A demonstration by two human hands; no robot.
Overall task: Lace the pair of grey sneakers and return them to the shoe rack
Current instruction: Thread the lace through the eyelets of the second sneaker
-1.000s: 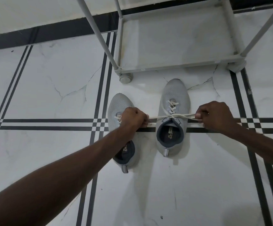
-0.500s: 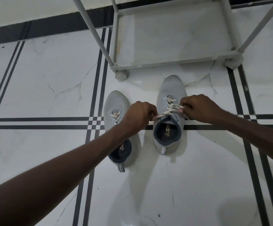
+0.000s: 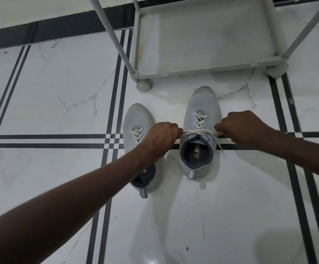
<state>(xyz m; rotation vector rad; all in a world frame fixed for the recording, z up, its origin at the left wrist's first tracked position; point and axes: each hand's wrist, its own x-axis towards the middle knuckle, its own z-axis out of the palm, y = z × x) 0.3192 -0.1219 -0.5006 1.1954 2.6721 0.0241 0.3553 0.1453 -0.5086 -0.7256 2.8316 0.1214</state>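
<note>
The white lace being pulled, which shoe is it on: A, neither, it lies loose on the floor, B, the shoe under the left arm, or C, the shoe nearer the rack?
C: both hands, left hand and right hand, pull the lace across the shoe nearer the rack.

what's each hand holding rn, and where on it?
Left hand and right hand each pinch one end of the white lace of the right-side sneaker, stretched across its top eyelets.

1. Sneakers [image 3: 202, 103] – light grey mesh, dark navy collar lining.
2. Laces [image 3: 199, 132] – off-white.
3. Floor [image 3: 50, 92] – white marble-veined tile, black double stripes.
4. Shoe rack [image 3: 202, 70] – pale grey.
</note>
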